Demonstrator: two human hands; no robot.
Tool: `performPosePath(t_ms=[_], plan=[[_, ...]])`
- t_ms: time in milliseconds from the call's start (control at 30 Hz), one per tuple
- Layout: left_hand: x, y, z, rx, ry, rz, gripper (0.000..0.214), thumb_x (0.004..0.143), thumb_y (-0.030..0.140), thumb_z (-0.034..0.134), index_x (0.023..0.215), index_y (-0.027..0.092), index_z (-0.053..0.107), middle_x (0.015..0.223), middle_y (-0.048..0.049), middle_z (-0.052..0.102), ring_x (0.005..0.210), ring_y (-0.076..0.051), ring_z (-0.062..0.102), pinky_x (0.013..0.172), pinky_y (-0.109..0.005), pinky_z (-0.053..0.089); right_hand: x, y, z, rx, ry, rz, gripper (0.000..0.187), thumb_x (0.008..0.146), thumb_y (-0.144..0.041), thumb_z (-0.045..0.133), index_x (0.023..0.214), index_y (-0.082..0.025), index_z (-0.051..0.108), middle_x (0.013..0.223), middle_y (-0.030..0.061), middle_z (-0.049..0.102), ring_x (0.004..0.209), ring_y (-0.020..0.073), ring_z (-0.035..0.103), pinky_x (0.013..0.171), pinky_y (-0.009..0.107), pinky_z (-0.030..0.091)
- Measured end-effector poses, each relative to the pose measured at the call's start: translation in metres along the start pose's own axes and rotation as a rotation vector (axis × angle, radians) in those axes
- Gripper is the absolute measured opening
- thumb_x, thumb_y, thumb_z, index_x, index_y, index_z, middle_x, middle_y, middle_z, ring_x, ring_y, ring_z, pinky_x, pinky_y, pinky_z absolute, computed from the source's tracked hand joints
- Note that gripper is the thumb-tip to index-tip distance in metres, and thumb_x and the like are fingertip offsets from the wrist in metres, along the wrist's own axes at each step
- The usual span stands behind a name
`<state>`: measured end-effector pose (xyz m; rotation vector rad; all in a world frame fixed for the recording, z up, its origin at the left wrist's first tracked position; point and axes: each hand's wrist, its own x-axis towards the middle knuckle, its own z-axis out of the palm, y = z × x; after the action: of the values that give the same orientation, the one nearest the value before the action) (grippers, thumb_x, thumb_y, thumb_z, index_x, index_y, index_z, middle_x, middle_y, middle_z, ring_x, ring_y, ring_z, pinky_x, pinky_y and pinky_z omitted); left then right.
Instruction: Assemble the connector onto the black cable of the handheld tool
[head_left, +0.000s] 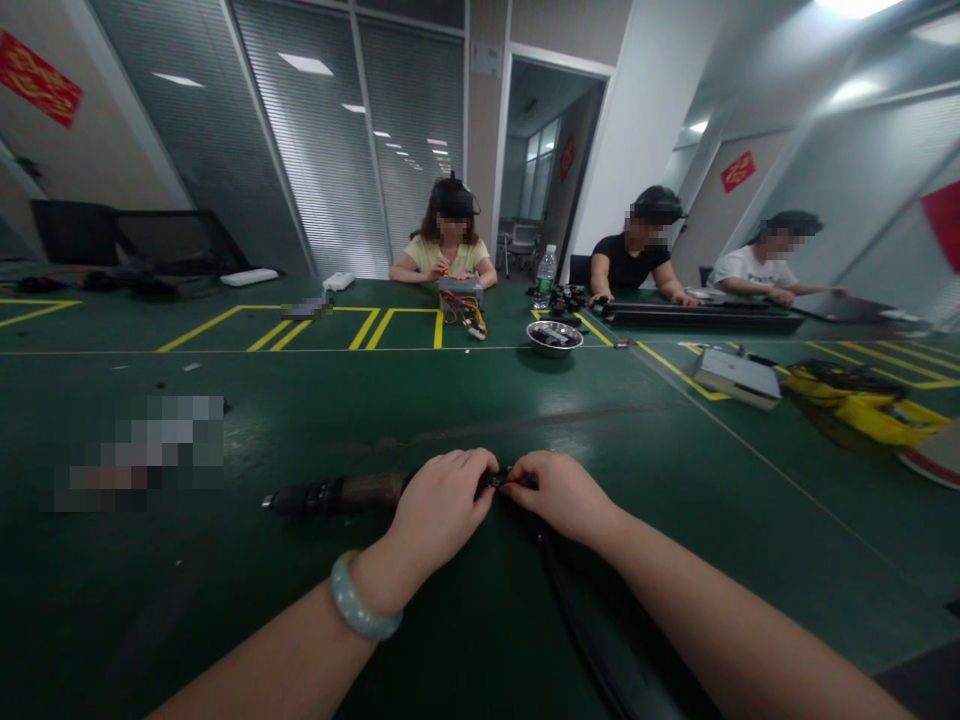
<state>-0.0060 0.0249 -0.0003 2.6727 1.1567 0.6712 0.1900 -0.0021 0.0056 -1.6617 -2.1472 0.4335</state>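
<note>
A dark power tool, something like a drill (337, 494), lies on its side on the green table (480, 420), its tip pointing left. My left hand (441, 505), with a pale green bangle on the wrist, is closed around the tool's right end. My right hand (556, 492) is closed too, pinching a small dark part at the same end, fingertips meeting the left hand's. What sits between the fingers is too small to name. A black strap or cable (592, 620) runs from under my right hand toward me.
A metal bowl (555, 337) stands mid-table. A grey box (739, 377) and a yellow bin (870, 405) lie at the right. Three people sit at the far side with a wired box (461, 295), a water bottle (545, 275) and black devices. Yellow lines mark the table.
</note>
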Motion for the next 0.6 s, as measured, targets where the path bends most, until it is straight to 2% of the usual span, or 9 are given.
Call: performPosePath(t_ms=[367,600], plan=[[0.0002,0.0004,-0.0021,-0.006,-0.024,0.062,0.013,0.083,0.018,0.059,0.094,0.025,0.059,0.104,0.0000,0.064,0.099,-0.020,0.058,0.090,-0.037,0.045,0.0011,0.0005,0.0013,0.005,-0.002,0.001,0.015,0.084,-0.035,0.063,0.086,-0.024,0.073,0.082,0.0003,0.069,0.074,0.0151,0.060,0.065,0.024,0.040],[-0.0005,-0.0008,0.0014,-0.006,0.015,-0.001,0.018,0.081,0.018,0.060,0.098,0.023,0.056,0.106,-0.0024,0.063,0.099,-0.021,0.059,0.090,-0.038,0.046,0.0016,-0.0001,0.0008,0.009,-0.004,0.001,0.015,0.084,-0.036,0.062,0.084,-0.024,0.073,0.080,-0.0005,0.069,0.073,0.0144,0.060,0.062,0.024,0.039]])
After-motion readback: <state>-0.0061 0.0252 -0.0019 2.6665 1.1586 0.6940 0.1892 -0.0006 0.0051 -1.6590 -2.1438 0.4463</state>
